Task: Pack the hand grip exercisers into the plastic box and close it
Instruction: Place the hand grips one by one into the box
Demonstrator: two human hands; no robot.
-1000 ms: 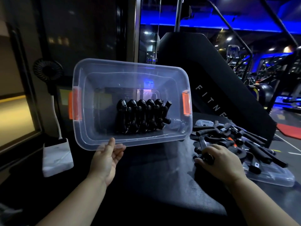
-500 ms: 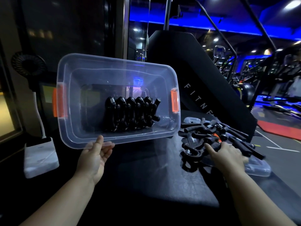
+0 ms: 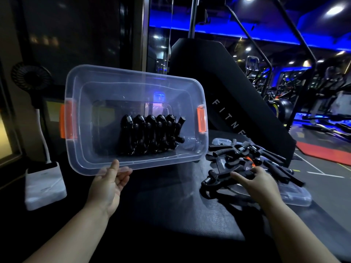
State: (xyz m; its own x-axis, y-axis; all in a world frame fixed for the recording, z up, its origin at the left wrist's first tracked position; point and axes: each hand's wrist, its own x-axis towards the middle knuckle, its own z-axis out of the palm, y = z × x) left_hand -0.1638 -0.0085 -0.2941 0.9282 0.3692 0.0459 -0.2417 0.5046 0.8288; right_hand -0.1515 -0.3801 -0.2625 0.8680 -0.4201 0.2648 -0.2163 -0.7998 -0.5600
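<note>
One view only, from a wide-angle camera on the person's head; it faces forward and somewhat down; the left hand (image 3: 109,184) and the right hand (image 3: 257,182) are near it, low in the frame; the plastic box (image 3: 152,163) turns its open side to the lens; the gym hall (image 3: 313,92) lies far behind.

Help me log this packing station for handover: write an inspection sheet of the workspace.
Surface: dark textured mat.
Job's things: plastic box tipped up, a row of exercisers inside; loose exercisers piled on the lid, right.
Clutter: white base, small fan, left.
Hands: left hand grips box rim; right hand on the pile, grip unclear.
Cables: white stalk from base, perhaps a cable.
Surroundings: black fitness machine, blue-lit gym.
</note>
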